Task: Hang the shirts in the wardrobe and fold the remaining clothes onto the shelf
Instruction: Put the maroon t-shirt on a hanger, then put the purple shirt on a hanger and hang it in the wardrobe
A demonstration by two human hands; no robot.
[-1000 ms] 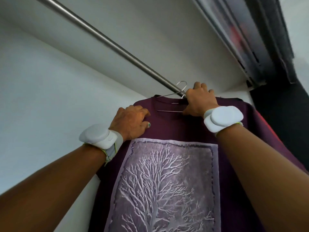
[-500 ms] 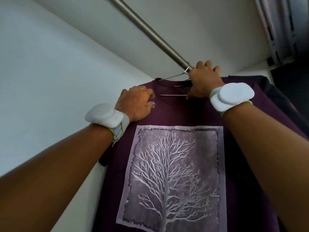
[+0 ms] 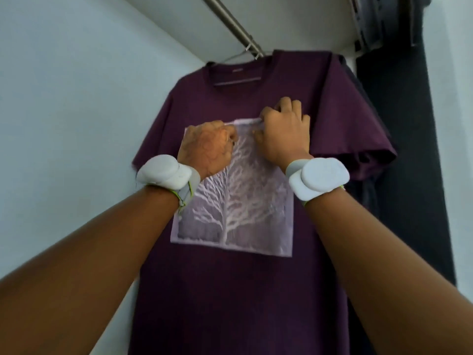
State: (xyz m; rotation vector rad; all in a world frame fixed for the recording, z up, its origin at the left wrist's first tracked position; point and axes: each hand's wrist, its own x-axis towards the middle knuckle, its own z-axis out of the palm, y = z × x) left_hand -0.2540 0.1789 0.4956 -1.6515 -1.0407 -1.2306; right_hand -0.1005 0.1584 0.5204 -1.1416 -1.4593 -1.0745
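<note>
Item: 1 maroon shirt (image 3: 230,290) with a pale tree print (image 3: 245,213), which we find hanging front-on from a wire hanger (image 3: 238,80).
Location: inside the wardrobe, the hanger hooked over the steel rail (image 3: 230,20), the shirt close against the white side wall (image 3: 76,98).
Long axis: vertical, collar at top, hem running out of view below.
Left hand (image 3: 207,147): fingers curled shut, knuckles on the top-left corner of the print; we cannot tell whether cloth is pinched in the grip.
Right hand (image 3: 284,134): fingers bent, appearing to nip the cloth at the print's top edge.
Key relation: both hands lie on the chest, below the collar and well under the rail; the shirt's length runs down from them toward us, and neither hand touches the hanger. The 2 hands are about equally near.
Our judgement: hanging of this shirt looks done; what remains is smoothing the front downward along its length.
Surroundings: 2 white wrist units (image 3: 163,172), dark garments (image 3: 399,149) to the right.
</note>
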